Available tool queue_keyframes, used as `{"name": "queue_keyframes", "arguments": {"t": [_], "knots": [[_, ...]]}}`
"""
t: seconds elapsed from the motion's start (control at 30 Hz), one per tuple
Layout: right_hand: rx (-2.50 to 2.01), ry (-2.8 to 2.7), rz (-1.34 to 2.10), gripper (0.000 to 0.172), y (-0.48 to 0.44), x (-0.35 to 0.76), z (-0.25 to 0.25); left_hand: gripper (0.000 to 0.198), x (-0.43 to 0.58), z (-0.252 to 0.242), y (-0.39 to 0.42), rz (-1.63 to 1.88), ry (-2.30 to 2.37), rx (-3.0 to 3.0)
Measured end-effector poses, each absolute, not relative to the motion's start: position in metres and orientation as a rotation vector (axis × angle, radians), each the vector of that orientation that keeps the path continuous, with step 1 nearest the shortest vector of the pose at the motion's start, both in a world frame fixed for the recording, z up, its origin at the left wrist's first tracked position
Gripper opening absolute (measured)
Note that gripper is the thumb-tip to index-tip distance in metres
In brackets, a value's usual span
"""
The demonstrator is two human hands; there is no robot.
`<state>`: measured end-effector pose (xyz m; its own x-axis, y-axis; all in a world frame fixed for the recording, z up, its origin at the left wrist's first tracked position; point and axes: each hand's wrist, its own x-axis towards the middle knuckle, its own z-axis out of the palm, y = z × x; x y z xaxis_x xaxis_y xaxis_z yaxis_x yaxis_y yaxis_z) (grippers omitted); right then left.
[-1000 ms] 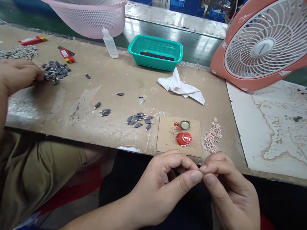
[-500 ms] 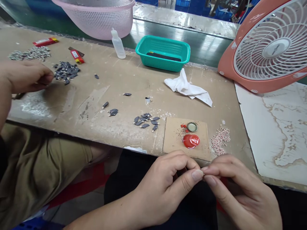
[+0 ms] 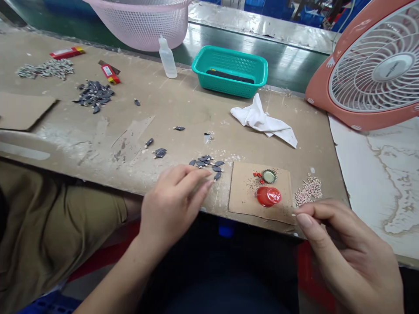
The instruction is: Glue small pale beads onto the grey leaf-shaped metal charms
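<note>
My left hand hangs over the table's front edge, its fingers loosely together and holding nothing I can see. Its fingertips are beside a small group of dark leaf-shaped charms. My right hand pinches a tiny pale bead between thumb and forefinger, next to a cardboard square. On that square lie a crimped metal bottle cap and a red plastic lid. A heap of pale pinkish beads sits just beyond my right hand.
A larger pile of dark charms and a pale heap lie at the left. Behind stand a teal basket, a dropper bottle, and a pink fan. A white cloth lies mid-table.
My hands have parted, the left moving left onto the table edge. The co-worker's hand at the left has gone from view, showing a cardboard sheet. The view has shifted slightly.
</note>
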<state>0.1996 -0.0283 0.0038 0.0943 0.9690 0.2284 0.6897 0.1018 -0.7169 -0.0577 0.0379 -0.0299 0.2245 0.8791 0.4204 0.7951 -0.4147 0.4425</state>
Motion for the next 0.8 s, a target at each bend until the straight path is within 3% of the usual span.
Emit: {"name": "queue_keyframes", "arguments": {"t": [0.23,0.6,0.8], "knots": [[-1.616,-1.984,0.280,0.008,-0.006,0.208,0.007,0.009,-0.075,-0.030,0.056,0.646,1.734,2.354],[-1.613,-2.291,0.054,0.013,0.003,0.209,0.009,0.018,-0.080,-0.039,0.057,0.881,1.665,2.421],[-1.627,-2.325,-0.024,0.014,0.002,0.206,0.011,0.008,-0.085,-0.037,0.053,1.019,1.516,2.259]]}}
